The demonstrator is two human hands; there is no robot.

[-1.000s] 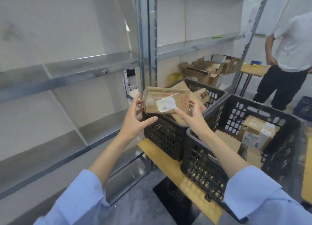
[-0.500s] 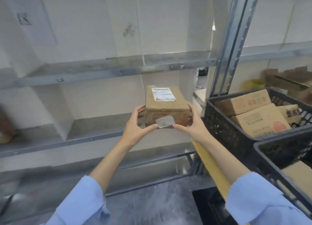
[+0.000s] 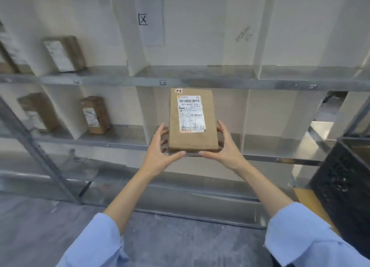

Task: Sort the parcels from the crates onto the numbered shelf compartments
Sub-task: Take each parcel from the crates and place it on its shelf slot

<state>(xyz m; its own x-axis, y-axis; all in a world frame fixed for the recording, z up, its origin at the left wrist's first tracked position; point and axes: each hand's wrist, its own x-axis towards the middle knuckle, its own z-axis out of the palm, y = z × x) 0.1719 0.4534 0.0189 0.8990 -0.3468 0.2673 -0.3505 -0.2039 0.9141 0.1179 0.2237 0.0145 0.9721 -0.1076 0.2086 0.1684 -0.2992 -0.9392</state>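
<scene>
The brown parcel (image 3: 191, 122) had moved from the black crate (image 3: 344, 178) to the front of a middle shelf compartment (image 3: 230, 106), with the left hand (image 3: 160, 154) and right hand (image 3: 226, 150) each curled round one side, so it looked ready to slide in.

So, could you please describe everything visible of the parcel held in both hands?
The parcel is a closed brown cardboard box with a white barcoded shipping label on top and a handwritten tag at its far left corner. Held roughly level, it points into the middle shelf; left hand and right hand grip its near sides.
</scene>
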